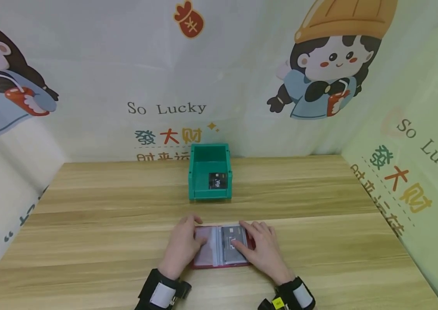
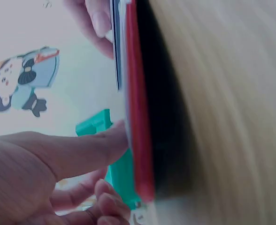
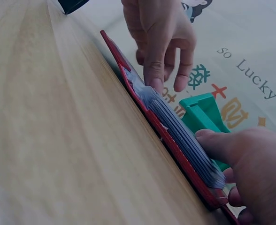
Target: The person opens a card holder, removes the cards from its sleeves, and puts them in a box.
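Observation:
A red card holder point(image 1: 203, 256) lies spread open on the table, with clear plastic sleeves inside. A dark grey card point(image 1: 231, 254) shows in the sleeve on its right side. My left hand point(image 1: 181, 245) rests at the left side, its thumb pressing on the clear left sleeve while its other fingers stay loose past the edge. With my right hand point(image 1: 263, 249) I grip the right side, thumb on the card and fingers about the far right edge. In the right wrist view, the stacked sleeves point(image 3: 182, 136) stand thick above the red cover point(image 3: 175, 159).
Behind the card holder, a green bin point(image 1: 209, 199) stands near the back of the wooden table point(image 1: 106, 206). Inside it lies a black card marked "Vip" point(image 1: 217, 181). A printed cloth point(image 1: 242, 86) hangs behind and along both sides.

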`<state>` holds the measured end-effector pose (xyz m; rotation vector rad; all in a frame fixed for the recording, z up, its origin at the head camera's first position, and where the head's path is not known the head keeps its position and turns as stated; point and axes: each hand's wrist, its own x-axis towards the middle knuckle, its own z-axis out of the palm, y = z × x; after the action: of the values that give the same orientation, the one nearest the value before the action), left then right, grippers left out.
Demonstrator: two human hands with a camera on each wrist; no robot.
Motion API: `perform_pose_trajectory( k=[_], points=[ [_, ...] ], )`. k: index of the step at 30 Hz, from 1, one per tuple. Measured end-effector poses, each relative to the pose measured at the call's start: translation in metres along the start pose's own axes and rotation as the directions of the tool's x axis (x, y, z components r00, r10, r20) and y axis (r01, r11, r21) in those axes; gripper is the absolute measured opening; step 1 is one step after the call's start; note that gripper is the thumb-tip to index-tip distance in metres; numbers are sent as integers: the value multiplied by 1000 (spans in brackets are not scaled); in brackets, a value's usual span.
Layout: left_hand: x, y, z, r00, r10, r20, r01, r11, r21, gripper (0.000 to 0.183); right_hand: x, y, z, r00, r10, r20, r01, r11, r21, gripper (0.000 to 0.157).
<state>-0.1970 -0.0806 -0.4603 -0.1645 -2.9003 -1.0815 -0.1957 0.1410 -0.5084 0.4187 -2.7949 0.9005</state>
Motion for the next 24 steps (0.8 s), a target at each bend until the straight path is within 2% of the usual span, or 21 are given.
perform_pose_trajectory(
  k=[3,6,8,12,17,24],
  points=[
    [-1,4,5,997,70,32,-71,997,24,15,-1,-1,1,1000,10,-13,-9,1000,7,55],
    [0,5,10,989,107,100,-106,994,-7,5,-1,-1,1,1000,4,-31,-4,1000,2,54],
    [1,4,12,985,106,134,-103,994,-32,8,-1,-1,1,999,4,-32,-4,1000,10,54],
    [2,0,14,985,74,157,-64,996,-68,13,-2,1,0,1000,1,-8,0,999,42,50],
    [3,-3,14,984,71,160,-57,994,-92,14,-2,2,-4,999,1,33,-4,996,84,46],
    [4,-3,13,985,73,158,-57,993,-103,16,0,1,-4,1000,3,29,-5,997,72,48]
  ],
)
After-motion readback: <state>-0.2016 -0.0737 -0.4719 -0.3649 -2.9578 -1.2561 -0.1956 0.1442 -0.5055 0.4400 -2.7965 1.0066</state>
